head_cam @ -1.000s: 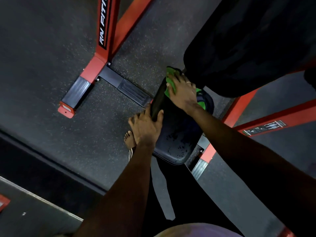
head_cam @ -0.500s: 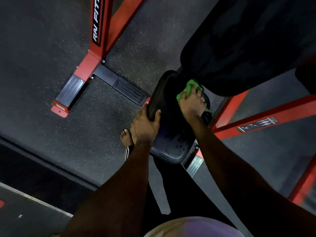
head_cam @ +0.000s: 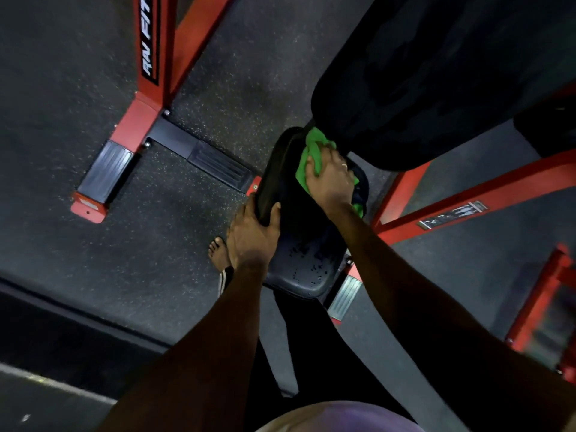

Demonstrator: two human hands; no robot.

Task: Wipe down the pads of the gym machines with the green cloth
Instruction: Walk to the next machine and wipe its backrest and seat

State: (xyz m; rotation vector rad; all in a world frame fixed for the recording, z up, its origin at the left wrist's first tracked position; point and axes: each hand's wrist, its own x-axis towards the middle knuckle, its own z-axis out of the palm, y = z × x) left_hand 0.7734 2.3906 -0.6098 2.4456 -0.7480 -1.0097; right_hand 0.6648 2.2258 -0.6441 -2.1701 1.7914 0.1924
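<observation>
The person is bent over a red-framed gym machine [head_cam: 149, 120], looking straight down at its black seat pad [head_cam: 299, 275], and both hands are on it for good reason. The left hand [head_cam: 254, 236] grips the pad's near left edge, thumb lying across the top and fingers wrapped down over the side. To my eye that is there to brace the body and keep the pad from shifting under the rubbing. The right hand [head_cam: 330, 180] lies on top of the green cloth [head_cam: 307, 159], palm down with the fingers bent over the bunched fabric, pressing it against the far end of the seat. That is just where the seat tucks in under the big black back pad [head_cam: 436, 88]. The cloth is wadded rather than spread, with a lobe poking out ahead of the fingertips and another bit showing by the wrist. A wad like that suits the narrow gap between the two pads. Nearer the person, the front part of the seat carries scattered wet droplets [head_cam: 307, 271] that no cloth has crossed, so I would judge the wipe only partly done here, with the stroke needing to come back toward the body. One foot in a striped sandal [head_cam: 219, 254] stands on the speckled rubber floor [head_cam: 78, 73] just left of the seat.
</observation>
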